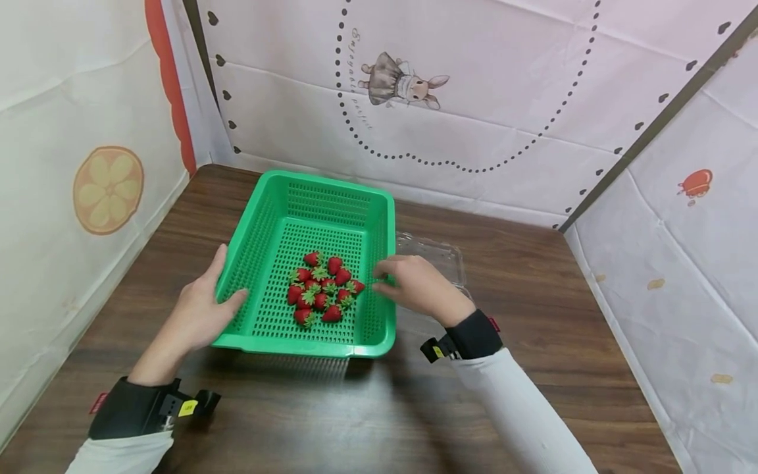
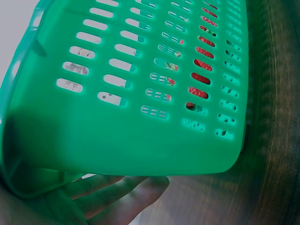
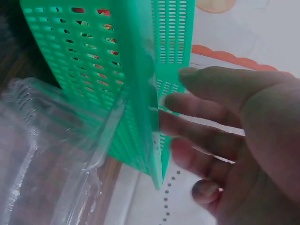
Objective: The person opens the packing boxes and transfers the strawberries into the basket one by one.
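Observation:
A green plastic basket [image 1: 320,349] with slotted walls stands on the table, with several red strawberries [image 1: 320,301] clustered on its floor. At its left side my left hand [image 1: 204,306] holds the wall, thumb over the rim and fingers outside. In the left wrist view, those fingers [image 2: 126,197] show past the basket's corner. My right hand [image 1: 411,283] hovers at the right rim, its fingertips over the inside of the basket. The right wrist view shows the right hand's fingers [image 3: 206,110] loosely bent and apart, nothing between them.
A clear plastic container [image 1: 435,253] lies right of the basket, partly hidden beneath the right hand and forearm. Printed cloth walls [image 1: 284,112] enclose the brown wooden table [image 1: 521,263] at the back, left and right.

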{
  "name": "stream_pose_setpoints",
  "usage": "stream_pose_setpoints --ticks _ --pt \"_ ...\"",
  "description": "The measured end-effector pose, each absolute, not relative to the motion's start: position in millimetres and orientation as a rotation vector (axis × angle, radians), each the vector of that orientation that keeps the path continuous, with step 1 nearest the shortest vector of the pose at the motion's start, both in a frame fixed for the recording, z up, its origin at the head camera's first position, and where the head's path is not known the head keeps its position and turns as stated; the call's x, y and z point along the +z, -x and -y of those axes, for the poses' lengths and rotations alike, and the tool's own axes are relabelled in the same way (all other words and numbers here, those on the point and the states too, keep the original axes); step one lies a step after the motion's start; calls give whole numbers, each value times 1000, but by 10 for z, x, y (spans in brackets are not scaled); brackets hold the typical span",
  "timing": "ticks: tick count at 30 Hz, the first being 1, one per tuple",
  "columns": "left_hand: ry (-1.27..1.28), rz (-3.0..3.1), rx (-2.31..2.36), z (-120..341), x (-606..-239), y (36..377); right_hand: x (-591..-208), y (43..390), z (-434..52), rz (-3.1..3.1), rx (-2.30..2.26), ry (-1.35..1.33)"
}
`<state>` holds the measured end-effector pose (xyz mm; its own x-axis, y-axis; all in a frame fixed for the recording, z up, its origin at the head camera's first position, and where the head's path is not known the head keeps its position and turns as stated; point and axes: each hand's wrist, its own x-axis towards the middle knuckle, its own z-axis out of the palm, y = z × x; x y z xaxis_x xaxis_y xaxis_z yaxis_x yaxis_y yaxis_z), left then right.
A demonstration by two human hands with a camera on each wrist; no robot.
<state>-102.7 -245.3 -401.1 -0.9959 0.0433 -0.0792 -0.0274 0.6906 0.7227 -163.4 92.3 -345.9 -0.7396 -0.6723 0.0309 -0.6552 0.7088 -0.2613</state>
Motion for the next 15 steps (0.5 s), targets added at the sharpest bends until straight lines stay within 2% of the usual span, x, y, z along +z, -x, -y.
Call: stream_pose_setpoints --ticks 8,15 --pt "-20 -2844 1146 2503 -4023 1025 -3477 1441 -1100 -2949 -439 1093" --pt "19 -3083 847 2504 -4040 958 -3640 1348 -1226 -3002 -480 986"
